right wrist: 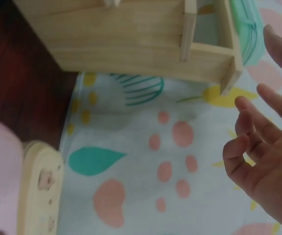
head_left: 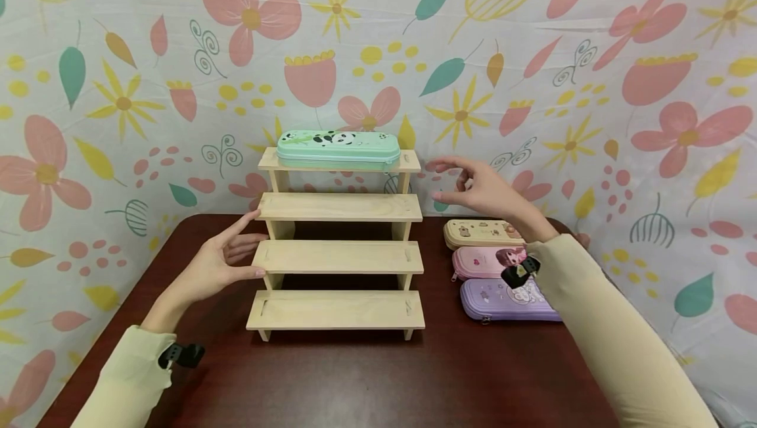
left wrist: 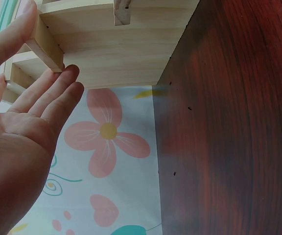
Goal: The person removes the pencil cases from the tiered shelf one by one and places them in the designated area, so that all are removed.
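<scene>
A stepped wooden display rack (head_left: pixel 340 309) stands on the table, with a mint-green panda pencil case (head_left: pixel 338 150) on its top step. My left hand (head_left: pixel 209 263) holds the rack's left side; in the left wrist view, thumb and fingers (left wrist: pixel 58 100) lie on opposite edges of one step's end. Just right of the top step, my right hand (head_left: pixel 476 185) hovers with fingers loosely bent. Nothing is between them in the right wrist view, and the hand (right wrist: pixel 273 161) is apart from the green case (right wrist: pixel 246 32).
Right of the rack, a cream pencil case (head_left: pixel 473 232), a pink one (head_left: pixel 476 261) and a purple one (head_left: pixel 503 303) lie in a row, partly behind my right arm. The dark wood table (head_left: pixel 355 382) meets a floral cloth backdrop (head_left: pixel 367 20).
</scene>
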Action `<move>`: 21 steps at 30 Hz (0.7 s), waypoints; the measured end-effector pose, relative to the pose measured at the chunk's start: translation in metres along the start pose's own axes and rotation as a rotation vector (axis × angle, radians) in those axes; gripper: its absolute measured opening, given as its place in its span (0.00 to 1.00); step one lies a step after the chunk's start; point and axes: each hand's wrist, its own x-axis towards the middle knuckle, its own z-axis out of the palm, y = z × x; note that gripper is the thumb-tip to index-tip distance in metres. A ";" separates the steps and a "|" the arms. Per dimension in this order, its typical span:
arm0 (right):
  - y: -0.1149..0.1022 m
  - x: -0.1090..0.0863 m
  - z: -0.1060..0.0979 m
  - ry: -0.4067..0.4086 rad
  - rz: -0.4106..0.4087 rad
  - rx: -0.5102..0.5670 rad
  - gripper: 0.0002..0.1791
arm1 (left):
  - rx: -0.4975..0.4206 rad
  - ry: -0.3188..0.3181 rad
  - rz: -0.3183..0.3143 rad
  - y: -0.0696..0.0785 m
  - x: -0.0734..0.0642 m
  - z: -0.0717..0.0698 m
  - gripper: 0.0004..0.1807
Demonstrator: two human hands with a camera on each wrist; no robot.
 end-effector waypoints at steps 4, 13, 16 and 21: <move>-0.006 0.017 0.004 0.007 -0.001 0.035 0.36 | -0.005 -0.004 -0.002 0.000 0.000 0.000 0.59; -0.017 0.047 0.006 -0.008 0.028 0.059 0.38 | -0.011 -0.001 0.013 0.000 0.000 0.000 0.59; -0.020 0.056 0.008 -0.008 0.028 0.053 0.39 | -0.010 -0.001 0.014 0.000 -0.001 0.000 0.59; -0.026 0.070 0.012 -0.027 0.019 0.094 0.39 | -0.017 0.002 0.014 0.000 -0.001 0.000 0.59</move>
